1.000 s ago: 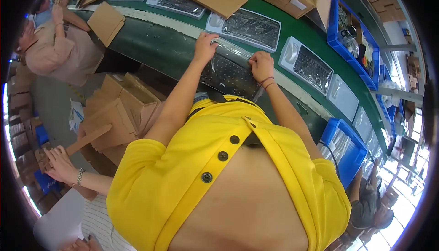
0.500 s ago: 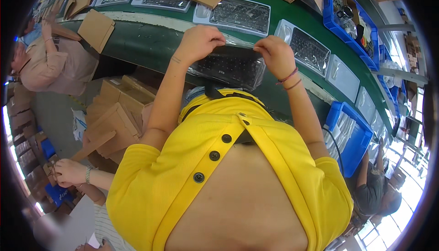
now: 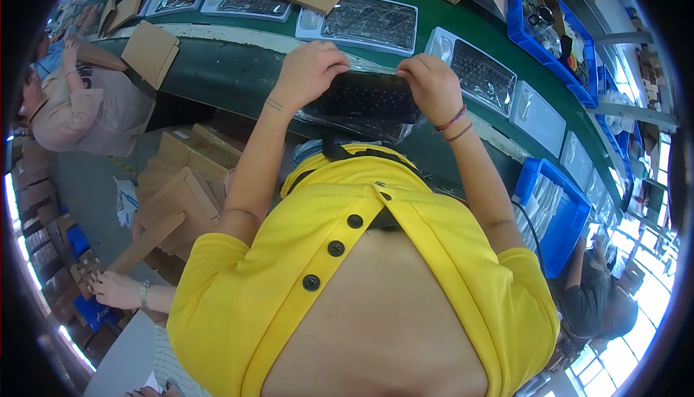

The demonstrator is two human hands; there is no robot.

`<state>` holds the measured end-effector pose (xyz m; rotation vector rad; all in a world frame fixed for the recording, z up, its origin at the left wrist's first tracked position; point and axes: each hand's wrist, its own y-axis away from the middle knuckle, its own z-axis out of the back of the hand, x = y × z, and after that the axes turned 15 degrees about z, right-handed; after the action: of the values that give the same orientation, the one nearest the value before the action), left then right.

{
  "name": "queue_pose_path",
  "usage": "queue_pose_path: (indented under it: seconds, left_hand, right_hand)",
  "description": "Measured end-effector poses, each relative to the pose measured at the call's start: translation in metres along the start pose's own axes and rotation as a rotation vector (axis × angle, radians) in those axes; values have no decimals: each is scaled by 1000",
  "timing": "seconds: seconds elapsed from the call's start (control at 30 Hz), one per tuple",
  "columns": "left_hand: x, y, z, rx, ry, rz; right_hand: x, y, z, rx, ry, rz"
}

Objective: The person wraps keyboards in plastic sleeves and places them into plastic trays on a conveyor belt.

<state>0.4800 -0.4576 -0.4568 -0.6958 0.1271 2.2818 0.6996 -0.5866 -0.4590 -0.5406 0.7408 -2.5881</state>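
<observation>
I hold a black keyboard (image 3: 365, 97) level in front of my chest, over the near edge of the green belt (image 3: 238, 71), at twelve o'clock from my yellow shirt (image 3: 376, 281). A clear bag (image 3: 361, 128) hangs loose under it. I judge the keyboard light and stiff, the film slippery; the short ends are the sound places to grip, clear of the keys.

My left hand (image 3: 309, 71) has its fingers curled over the left end, clamped on it. My right hand (image 3: 431, 84) pinches the right top edge likewise.

At twelve o'clock beyond, bagged keyboards (image 3: 372, 21) lie in a row on the belt. Blue bins (image 3: 560, 216) stand at three o'clock, cardboard boxes (image 3: 177, 194) at nine. A seated co-worker (image 3: 87, 108) works at ten o'clock.
</observation>
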Motion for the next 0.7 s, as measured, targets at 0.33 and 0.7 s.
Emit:
queue_pose_path:
  seconds: [0.33, 0.7]
  left_hand:
    - [2, -5, -32, 294, 237, 212]
    - [12, -15, -39, 398, 334, 278]
  right_hand:
    - [-23, 33, -2, 209, -545, -334]
    - [-31, -242, 129, -148, -74, 53]
